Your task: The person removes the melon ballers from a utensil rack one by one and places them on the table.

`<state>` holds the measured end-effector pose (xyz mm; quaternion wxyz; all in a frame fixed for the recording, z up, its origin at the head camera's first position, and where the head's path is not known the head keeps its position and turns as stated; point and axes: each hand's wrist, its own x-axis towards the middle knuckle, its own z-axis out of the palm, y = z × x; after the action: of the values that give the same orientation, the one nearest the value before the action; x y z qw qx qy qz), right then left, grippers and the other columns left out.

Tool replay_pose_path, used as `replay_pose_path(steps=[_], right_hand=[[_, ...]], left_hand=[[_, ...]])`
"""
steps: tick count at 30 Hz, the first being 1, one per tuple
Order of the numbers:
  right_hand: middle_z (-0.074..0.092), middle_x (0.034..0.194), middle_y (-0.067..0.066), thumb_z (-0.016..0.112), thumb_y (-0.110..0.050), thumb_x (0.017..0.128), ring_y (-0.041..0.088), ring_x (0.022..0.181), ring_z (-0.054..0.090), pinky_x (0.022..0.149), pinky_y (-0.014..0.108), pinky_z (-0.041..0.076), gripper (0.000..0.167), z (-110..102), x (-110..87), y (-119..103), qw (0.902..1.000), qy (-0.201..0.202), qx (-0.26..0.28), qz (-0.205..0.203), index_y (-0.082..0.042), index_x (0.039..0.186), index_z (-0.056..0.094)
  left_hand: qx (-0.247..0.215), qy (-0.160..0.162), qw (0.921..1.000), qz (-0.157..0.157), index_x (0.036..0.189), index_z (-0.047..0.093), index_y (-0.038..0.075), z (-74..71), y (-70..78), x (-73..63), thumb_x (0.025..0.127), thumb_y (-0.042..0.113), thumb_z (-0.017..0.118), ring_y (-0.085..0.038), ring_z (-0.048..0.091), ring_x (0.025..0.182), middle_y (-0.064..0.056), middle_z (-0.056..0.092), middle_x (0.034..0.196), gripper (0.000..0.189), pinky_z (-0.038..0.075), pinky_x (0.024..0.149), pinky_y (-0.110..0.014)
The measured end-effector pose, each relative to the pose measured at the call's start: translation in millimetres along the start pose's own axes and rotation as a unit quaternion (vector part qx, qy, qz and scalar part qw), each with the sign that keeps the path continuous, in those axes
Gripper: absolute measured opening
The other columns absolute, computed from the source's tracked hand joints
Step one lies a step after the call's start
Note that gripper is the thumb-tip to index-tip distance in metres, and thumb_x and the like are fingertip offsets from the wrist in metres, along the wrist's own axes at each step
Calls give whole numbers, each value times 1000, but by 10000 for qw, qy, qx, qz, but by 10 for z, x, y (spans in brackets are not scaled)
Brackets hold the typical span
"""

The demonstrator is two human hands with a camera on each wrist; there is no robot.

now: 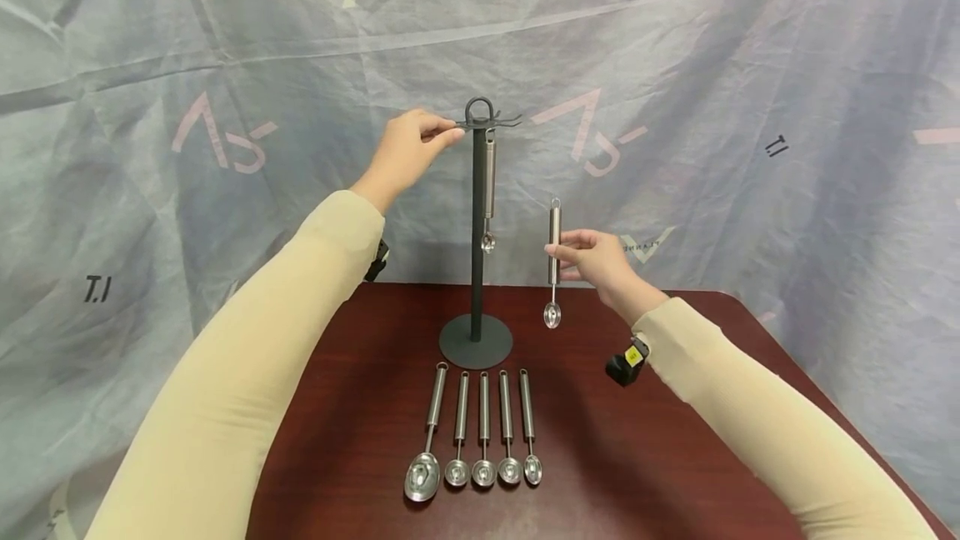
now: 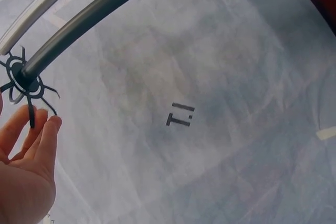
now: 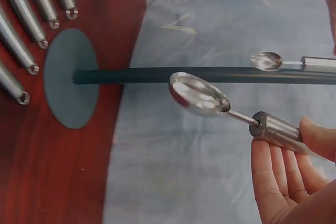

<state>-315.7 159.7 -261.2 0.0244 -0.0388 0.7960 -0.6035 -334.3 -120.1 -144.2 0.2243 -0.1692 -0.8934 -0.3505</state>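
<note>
A dark utensil stand (image 1: 477, 232) rises from a round base, with a ring and several hooks at its top. My left hand (image 1: 415, 148) pinches one of the hooks between thumb and fingers, on the left side. From another hook hangs a small metal spoon (image 1: 489, 177), bowl downward. To the right of the stand, my right hand (image 1: 596, 261) grips the handle of a second small metal spoon (image 1: 552, 315), held upright above the table with its loop end up. The right wrist view shows that spoon's shiny oval bowl (image 3: 197, 93) in front of the post.
Several metal spoons (image 1: 483, 432) lie in a row on the dark red table (image 1: 337, 440), in front of the stand's base (image 1: 457, 348); the leftmost has the largest bowl. A grey printed cloth (image 1: 712, 107) hangs behind the table.
</note>
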Motion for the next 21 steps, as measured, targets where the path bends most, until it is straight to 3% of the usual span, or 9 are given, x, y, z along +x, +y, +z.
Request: replay_pose_path(steps=[12,21], right_hand=[[61,101,4,67,-17,93,15,80,63,77,31,60,51,28,-126,539,9972,-273,27,692,-3,138,49],[64,93,7,64,-8,93,14,71,63,74,36,61,47,120,-245,872,9934,-453,100,1053,4,135,46]], left_hand=[[-303,370,9988,-42,127,65,13,86,-50,-12,95,41,60,-16,57,119,-5,60,127,43,46,102,-22],[-345,535,9980,-4,128,65,13,136,-54,-14,95,43,59,-14,58,119,-3,60,128,45,45,100,-18]])
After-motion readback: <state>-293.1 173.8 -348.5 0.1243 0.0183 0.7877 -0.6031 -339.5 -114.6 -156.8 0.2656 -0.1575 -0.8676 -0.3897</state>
